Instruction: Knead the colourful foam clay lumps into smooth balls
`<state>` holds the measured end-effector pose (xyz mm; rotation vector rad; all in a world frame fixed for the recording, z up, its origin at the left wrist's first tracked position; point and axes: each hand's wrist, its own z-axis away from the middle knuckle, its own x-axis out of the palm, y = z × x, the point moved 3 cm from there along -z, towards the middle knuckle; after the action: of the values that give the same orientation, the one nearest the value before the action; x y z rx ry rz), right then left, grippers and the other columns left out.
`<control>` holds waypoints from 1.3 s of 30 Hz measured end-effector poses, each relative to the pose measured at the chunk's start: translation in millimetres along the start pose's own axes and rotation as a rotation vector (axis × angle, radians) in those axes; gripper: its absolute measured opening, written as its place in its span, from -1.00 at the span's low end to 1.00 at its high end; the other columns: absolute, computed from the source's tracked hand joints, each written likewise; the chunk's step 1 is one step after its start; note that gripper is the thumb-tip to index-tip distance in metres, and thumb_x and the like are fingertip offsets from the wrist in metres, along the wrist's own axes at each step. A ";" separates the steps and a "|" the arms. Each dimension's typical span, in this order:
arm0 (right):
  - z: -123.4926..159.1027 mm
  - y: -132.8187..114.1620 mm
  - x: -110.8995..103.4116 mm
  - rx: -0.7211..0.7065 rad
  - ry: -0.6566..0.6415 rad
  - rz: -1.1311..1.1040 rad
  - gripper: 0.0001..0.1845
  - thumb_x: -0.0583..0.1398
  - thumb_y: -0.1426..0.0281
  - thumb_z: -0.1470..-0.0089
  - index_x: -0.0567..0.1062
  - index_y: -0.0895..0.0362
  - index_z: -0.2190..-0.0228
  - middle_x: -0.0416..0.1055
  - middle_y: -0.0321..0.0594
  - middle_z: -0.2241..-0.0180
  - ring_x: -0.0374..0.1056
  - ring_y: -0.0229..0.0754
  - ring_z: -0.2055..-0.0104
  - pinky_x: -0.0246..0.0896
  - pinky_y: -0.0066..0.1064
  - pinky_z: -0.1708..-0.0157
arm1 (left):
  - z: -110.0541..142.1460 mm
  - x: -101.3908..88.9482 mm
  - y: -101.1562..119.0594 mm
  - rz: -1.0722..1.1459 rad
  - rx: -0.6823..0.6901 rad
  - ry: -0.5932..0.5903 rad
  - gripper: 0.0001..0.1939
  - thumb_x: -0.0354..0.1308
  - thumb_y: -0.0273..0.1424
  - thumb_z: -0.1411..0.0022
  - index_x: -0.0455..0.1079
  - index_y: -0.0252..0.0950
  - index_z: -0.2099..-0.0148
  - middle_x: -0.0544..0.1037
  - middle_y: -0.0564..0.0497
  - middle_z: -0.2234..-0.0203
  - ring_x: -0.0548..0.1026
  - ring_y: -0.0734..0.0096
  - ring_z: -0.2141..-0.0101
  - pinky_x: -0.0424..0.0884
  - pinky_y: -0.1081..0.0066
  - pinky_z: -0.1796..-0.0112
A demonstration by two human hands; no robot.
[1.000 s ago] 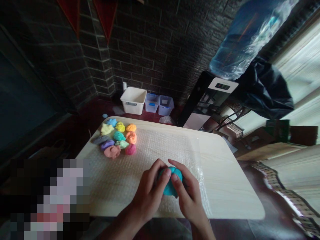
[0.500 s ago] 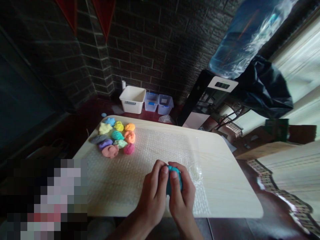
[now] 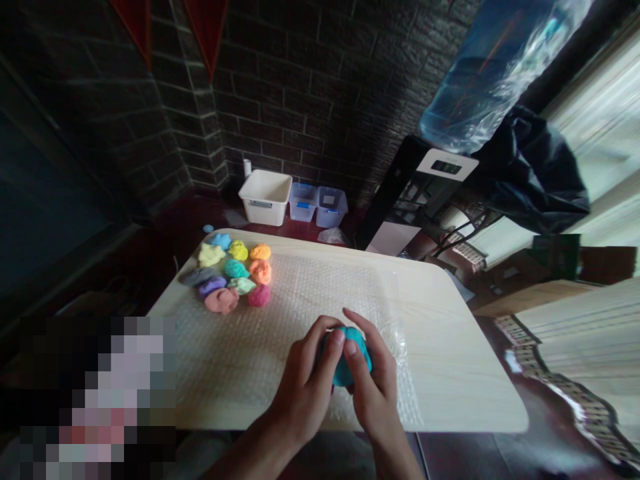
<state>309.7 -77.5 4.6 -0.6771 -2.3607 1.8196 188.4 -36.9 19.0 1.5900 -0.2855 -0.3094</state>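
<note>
A teal lump of modelling clay (image 3: 350,357) is squeezed between both my hands above the near edge of the table. My left hand (image 3: 305,387) wraps its fingers round the lump's left side. My right hand (image 3: 375,387) grips the right side, thumb pressed on top. Under them a sheet of bubble wrap (image 3: 280,320) covers the light wooden table (image 3: 460,360). Several small clay lumps (image 3: 233,277) in yellow, orange, pink, purple, green and blue lie grouped at the table's far left corner.
A white bin (image 3: 266,197) and two clear boxes (image 3: 319,205) stand on the floor by the dark brick wall. A water dispenser (image 3: 425,193) with a large bottle (image 3: 495,67) stands at the right. A blurred patch fills the lower left.
My hands have loosened a little round the teal lump, so more of it shows than half a second ago. The lump stays in the same spot over the bubble wrap.
</note>
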 end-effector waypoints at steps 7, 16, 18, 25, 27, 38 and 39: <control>-1.5 6.5 7.8 -0.106 0.162 0.049 -0.69 0.13 0.29 -0.44 0.63 -0.02 -0.05 0.65 -0.14 -0.01 0.59 -0.06 -0.02 0.54 -0.24 0.01 | -1.8 4.6 -1.0 -0.097 0.092 0.089 -0.63 -0.08 -0.19 -0.57 0.50 -0.23 -0.06 0.68 -0.09 0.18 0.62 0.31 0.25 0.51 0.36 0.16; 3.0 3.8 8.5 -0.072 0.162 0.067 -0.61 0.17 0.25 -0.41 0.54 -0.02 -0.18 0.61 -0.12 -0.09 0.59 -0.01 -0.05 0.56 -0.17 0.01 | 0.9 2.4 0.6 -0.124 0.105 0.097 -0.63 -0.11 -0.21 -0.59 0.47 -0.23 -0.08 0.69 -0.08 0.19 0.63 0.35 0.27 0.49 0.42 0.22; 2.7 3.4 8.6 -0.078 0.168 0.086 -0.63 0.18 0.26 -0.39 0.55 -0.03 -0.17 0.61 -0.12 -0.09 0.59 -0.01 -0.04 0.56 -0.20 0.03 | 1.6 3.2 2.1 -0.137 0.109 0.110 -0.64 -0.13 -0.22 -0.59 0.47 -0.23 -0.07 0.68 -0.07 0.20 0.63 0.35 0.27 0.48 0.42 0.24; -7.3 2.6 4.8 -0.047 0.038 0.031 -0.72 0.17 0.25 -0.41 0.68 0.02 0.09 0.69 -0.14 0.15 0.62 -0.08 0.18 0.56 -0.31 0.19 | -5.0 2.9 -1.5 -0.110 0.024 0.058 -0.62 -0.05 -0.15 -0.56 0.46 -0.24 0.19 0.61 -0.01 0.40 0.60 0.33 0.34 0.42 0.40 0.31; -8.3 1.7 2.2 -0.057 0.008 0.035 -0.71 0.18 0.24 -0.40 0.68 0.01 0.05 0.69 -0.13 0.11 0.62 -0.06 0.13 0.55 -0.30 0.16 | -7.3 0.9 -1.4 -0.102 0.028 0.037 -0.62 -0.03 -0.15 -0.55 0.46 -0.24 0.22 0.61 -0.01 0.39 0.59 0.32 0.32 0.41 0.38 0.28; -7.3 2.5 7.7 -0.058 -0.019 0.080 -0.65 0.11 0.25 -0.46 0.68 0.03 0.00 0.69 -0.11 0.08 0.62 -0.05 0.07 0.54 -0.29 0.13 | -4.6 2.1 -7.8 -0.169 0.035 0.097 -0.64 -0.13 -0.17 -0.58 0.34 -0.20 0.22 0.57 0.03 0.46 0.57 0.33 0.41 0.32 0.37 0.38; -7.4 3.0 7.8 -0.052 -0.023 0.077 -0.64 0.11 0.25 -0.46 0.68 0.03 0.00 0.69 -0.10 0.08 0.62 -0.04 0.07 0.54 -0.28 0.13 | -4.9 1.9 -7.8 -0.164 0.038 0.098 -0.64 -0.13 -0.17 -0.58 0.34 -0.20 0.22 0.57 0.03 0.46 0.57 0.32 0.41 0.33 0.37 0.37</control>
<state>306.0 -67.2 2.4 -0.7675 -2.4367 1.8116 191.9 -32.7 11.3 1.6637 -0.0861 -0.3527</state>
